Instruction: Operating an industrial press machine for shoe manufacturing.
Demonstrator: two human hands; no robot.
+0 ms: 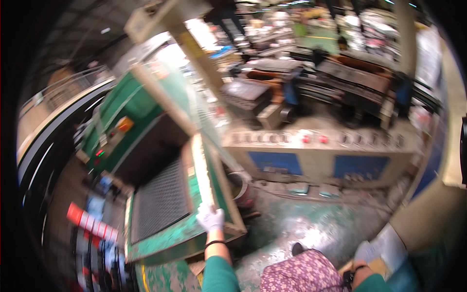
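My left hand, in a pale glove, lies on the front edge of a green machine, beside its upright cream-edged side. Its fingers reach forward along that edge and hold nothing that I can make out. A dark mesh bed sits inside the machine's frame, left of this hand. My right hand, also gloved, is low at the right, next to a pale, blurred thing. Its fingers are smeared, so whether it holds that thing is unclear.
Ahead stands a cream control console with knobs, red buttons and blue panels. Heavy dark machine units sit above it. A bucket stands beside the green machine. The worn green floor has shiny patches. A beige surface rises at right.
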